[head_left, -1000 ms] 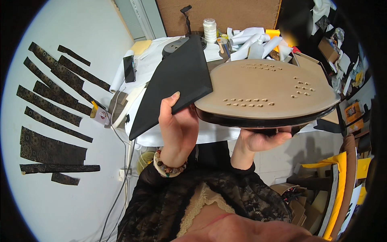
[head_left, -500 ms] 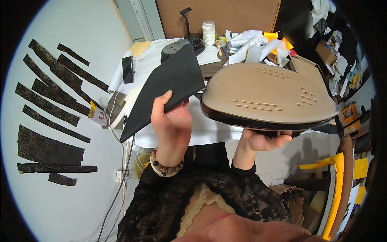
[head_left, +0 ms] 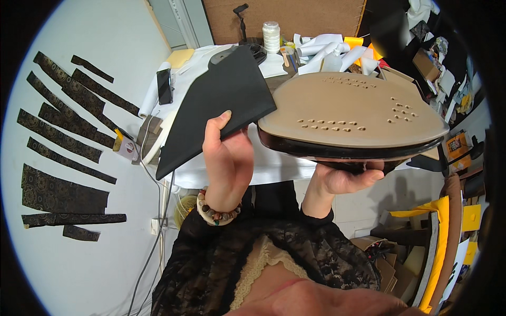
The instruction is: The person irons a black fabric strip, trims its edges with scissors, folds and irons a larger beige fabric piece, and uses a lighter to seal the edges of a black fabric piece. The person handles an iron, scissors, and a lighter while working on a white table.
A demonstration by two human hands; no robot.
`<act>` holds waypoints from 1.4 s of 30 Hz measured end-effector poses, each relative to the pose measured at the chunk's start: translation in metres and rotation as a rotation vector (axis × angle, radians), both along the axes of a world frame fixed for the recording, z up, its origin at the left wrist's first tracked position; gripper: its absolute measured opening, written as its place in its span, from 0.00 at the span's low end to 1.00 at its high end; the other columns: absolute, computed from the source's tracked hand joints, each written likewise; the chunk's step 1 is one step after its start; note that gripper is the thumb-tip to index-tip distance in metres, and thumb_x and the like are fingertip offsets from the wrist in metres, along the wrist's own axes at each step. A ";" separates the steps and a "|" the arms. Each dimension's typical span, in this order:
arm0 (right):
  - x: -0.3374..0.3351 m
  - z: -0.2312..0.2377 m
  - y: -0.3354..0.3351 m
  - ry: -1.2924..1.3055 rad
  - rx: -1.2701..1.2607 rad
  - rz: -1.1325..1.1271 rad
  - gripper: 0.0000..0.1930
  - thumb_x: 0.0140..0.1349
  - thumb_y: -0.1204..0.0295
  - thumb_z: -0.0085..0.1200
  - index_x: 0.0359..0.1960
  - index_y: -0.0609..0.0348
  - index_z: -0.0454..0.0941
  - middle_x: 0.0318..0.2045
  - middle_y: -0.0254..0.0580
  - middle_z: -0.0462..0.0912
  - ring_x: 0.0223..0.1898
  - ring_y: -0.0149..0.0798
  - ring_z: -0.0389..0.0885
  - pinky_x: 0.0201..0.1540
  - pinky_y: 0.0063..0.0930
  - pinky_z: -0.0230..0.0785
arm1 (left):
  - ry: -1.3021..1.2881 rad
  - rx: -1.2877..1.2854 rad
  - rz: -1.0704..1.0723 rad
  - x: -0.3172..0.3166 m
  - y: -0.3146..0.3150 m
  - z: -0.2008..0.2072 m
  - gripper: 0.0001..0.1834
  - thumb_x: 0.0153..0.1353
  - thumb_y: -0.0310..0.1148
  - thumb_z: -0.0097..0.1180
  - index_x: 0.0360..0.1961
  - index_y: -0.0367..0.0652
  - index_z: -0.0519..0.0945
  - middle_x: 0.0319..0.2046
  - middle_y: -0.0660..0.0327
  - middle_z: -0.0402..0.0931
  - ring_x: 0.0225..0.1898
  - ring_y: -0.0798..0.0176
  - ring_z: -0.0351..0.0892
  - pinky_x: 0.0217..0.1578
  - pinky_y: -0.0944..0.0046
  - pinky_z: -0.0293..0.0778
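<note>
A steam iron (head_left: 337,110) is held up with its tan soleplate facing up, steam holes showing in groups; its dark body is underneath. My right hand (head_left: 348,180) grips it from below, fingers partly hidden under the body. Pinched between thumb and fingers of my left hand (head_left: 229,158) is a flat black fabric piece (head_left: 221,108) with a straight right edge and a long slanting left edge. Its right corner comes right up to the soleplate's left edge; whether they touch I cannot tell.
Behind stands a table with white cloth (head_left: 197,174), a phone (head_left: 165,87), a white jar (head_left: 271,37) and rolled paper (head_left: 319,47). Dark patterned strips (head_left: 63,131) hang on the left wall. Cables (head_left: 153,242) run down at left. Yellow-edged boards (head_left: 437,253) stand at right.
The iron has risen slightly and shifted left, its soleplate turned a little more toward view. The black fabric piece has moved slightly up, and its right corner is nearer the iron.
</note>
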State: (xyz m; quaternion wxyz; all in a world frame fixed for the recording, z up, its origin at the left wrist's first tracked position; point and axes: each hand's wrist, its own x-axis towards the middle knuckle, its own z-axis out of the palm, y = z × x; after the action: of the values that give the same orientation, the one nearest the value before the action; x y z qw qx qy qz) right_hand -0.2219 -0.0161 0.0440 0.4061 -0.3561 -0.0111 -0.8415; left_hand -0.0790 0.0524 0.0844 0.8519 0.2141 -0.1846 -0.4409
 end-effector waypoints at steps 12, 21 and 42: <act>0.003 -0.003 0.000 0.089 -0.117 -0.047 0.23 0.66 0.45 0.45 0.33 0.54 0.74 0.39 0.36 0.80 0.44 0.32 0.78 0.49 0.36 0.74 | -0.009 0.013 0.023 0.000 0.007 0.005 0.21 0.60 0.34 0.50 0.53 0.37 0.68 0.53 0.61 0.69 0.57 0.64 0.66 0.62 0.64 0.53; -0.013 -0.033 0.012 0.270 0.217 -0.493 0.35 0.58 0.33 0.45 0.26 0.59 0.72 0.23 0.35 0.74 0.24 0.31 0.70 0.26 0.21 0.63 | -0.118 -0.098 0.045 -0.008 0.000 -0.006 0.22 0.61 0.29 0.49 0.56 0.32 0.67 0.55 0.56 0.69 0.58 0.60 0.67 0.63 0.54 0.59; -0.023 -0.042 0.025 0.162 0.086 -0.542 0.27 0.67 0.44 0.39 0.42 0.55 0.78 0.45 0.42 0.80 0.47 0.38 0.79 0.51 0.42 0.73 | -0.926 -0.060 0.470 -0.003 0.000 -0.085 0.18 0.61 0.25 0.50 0.53 0.36 0.72 0.49 0.61 0.74 0.50 0.66 0.72 0.57 0.63 0.64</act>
State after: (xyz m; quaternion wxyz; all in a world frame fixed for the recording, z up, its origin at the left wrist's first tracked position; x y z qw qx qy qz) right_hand -0.2449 0.0092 0.0019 0.1808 -0.3946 0.1528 -0.8878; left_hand -0.0819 0.0528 -0.0002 0.7627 0.3979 -0.5017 -0.0912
